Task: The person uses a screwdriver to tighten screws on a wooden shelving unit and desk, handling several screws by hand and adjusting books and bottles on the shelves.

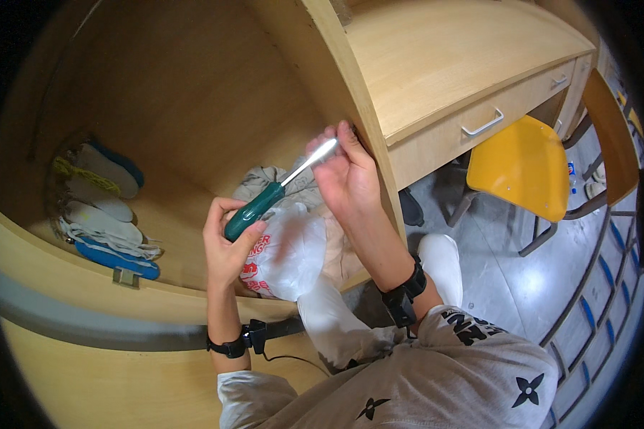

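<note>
Head view shows the left hand (pixel 225 247) wrapped tight around the green handle of a screwdriver (pixel 279 189), while the right hand (pixel 347 175) pinches its metal shaft near the tip, right by the wooden side panel (pixel 350 86) of the cupboard. Good work here probably means keeping the tip square and steadying the shaft. Behind sit a white plastic bag (pixel 290 254) and a stack of insoles (pixel 104 207).

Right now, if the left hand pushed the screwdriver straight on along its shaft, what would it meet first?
Probably the right hand, whose fingers pinch the metal tip of the green-handled screwdriver held by the left hand; just beyond stands the light wooden panel.
</note>
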{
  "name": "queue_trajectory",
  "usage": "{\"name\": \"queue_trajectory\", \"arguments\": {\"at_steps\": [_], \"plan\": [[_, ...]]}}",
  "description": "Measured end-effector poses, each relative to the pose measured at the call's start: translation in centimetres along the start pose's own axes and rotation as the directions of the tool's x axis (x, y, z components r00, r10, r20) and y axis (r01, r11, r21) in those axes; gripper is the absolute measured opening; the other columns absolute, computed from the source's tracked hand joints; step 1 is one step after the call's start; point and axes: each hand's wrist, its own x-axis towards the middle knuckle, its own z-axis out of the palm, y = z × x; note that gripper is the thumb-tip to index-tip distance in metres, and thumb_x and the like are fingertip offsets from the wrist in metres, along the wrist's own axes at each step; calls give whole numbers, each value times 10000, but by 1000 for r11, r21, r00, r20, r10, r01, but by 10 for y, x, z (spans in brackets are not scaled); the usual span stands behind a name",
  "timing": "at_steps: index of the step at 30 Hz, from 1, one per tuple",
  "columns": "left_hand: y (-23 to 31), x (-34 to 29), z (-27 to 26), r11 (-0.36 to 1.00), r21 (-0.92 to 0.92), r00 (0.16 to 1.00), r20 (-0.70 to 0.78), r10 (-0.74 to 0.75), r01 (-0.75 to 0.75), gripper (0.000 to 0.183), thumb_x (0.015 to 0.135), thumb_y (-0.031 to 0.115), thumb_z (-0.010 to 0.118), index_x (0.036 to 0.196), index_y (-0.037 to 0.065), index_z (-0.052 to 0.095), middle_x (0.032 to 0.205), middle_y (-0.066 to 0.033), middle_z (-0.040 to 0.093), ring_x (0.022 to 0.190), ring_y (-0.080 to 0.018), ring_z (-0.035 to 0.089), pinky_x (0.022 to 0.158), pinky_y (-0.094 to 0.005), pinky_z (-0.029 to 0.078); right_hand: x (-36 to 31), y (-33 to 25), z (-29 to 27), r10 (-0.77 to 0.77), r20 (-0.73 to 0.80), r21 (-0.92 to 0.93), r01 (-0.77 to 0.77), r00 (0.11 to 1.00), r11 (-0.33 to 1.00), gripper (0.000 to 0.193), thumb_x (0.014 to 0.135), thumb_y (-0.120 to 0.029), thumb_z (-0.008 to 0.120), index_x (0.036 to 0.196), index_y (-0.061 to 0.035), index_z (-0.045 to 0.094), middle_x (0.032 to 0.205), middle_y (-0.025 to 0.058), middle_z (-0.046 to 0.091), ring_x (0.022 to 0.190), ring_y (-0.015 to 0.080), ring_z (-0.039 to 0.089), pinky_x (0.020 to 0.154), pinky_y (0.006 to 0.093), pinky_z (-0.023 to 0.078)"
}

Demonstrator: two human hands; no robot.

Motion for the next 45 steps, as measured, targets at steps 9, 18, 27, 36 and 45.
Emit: {"name": "queue_trajectory", "arguments": {"at_steps": [9,18,27,36,45], "plan": [[-7,-9,-17,970,-241,996,-94,-9,-14,320,786,37,703,1003,14,469,737,-19,532,548,-38,442,461,-176,330,-16,1,21,38,32,155,-42,999,987,175,935,-134,502,1072,-30,528,1138,101,535,1066,224,484,997,380,359],[-5,-9,-22,974,-225,995,-97,-24,2,324,777,52,700,1003,18,471,722,-25,531,532,-48,445,450,-182,339,0,4,-7,-25,62,141,16,998,990,238,863,-113,630,1061,-31,526,1047,78,522,956,187,480,908,313,392],[-6,-11,-19,963,-268,992,-118,-40,7,328,775,62,696,1005,14,467,703,-25,520,519,-48,433,441,-181,330,-12,1,18,4,0,210,-4,1000,978,139,900,-57,558,1018,9,528,942,97,506,867,185,458,818,300,409],[-6,-10,-22,967,-254,992,-121,-34,3,315,771,61,700,986,13,475,687,-16,520,514,-47,433,446,-180,328,0,4,-5,2,90,151,-16,996,988,166,892,-88,588,1036,-27,532,962,77,515,847,166,456,780,279,396],[-6,-14,-22,963,-269,992,-118,-40,7,311,765,51,694,980,15,473,686,-20,527,515,-49,439,442,-186,327,-8,1,3,2,57,229,-15,998,973,151,920,-71,531,1052,1,538,951,97,504,824,174,450,739,277,407]]}}
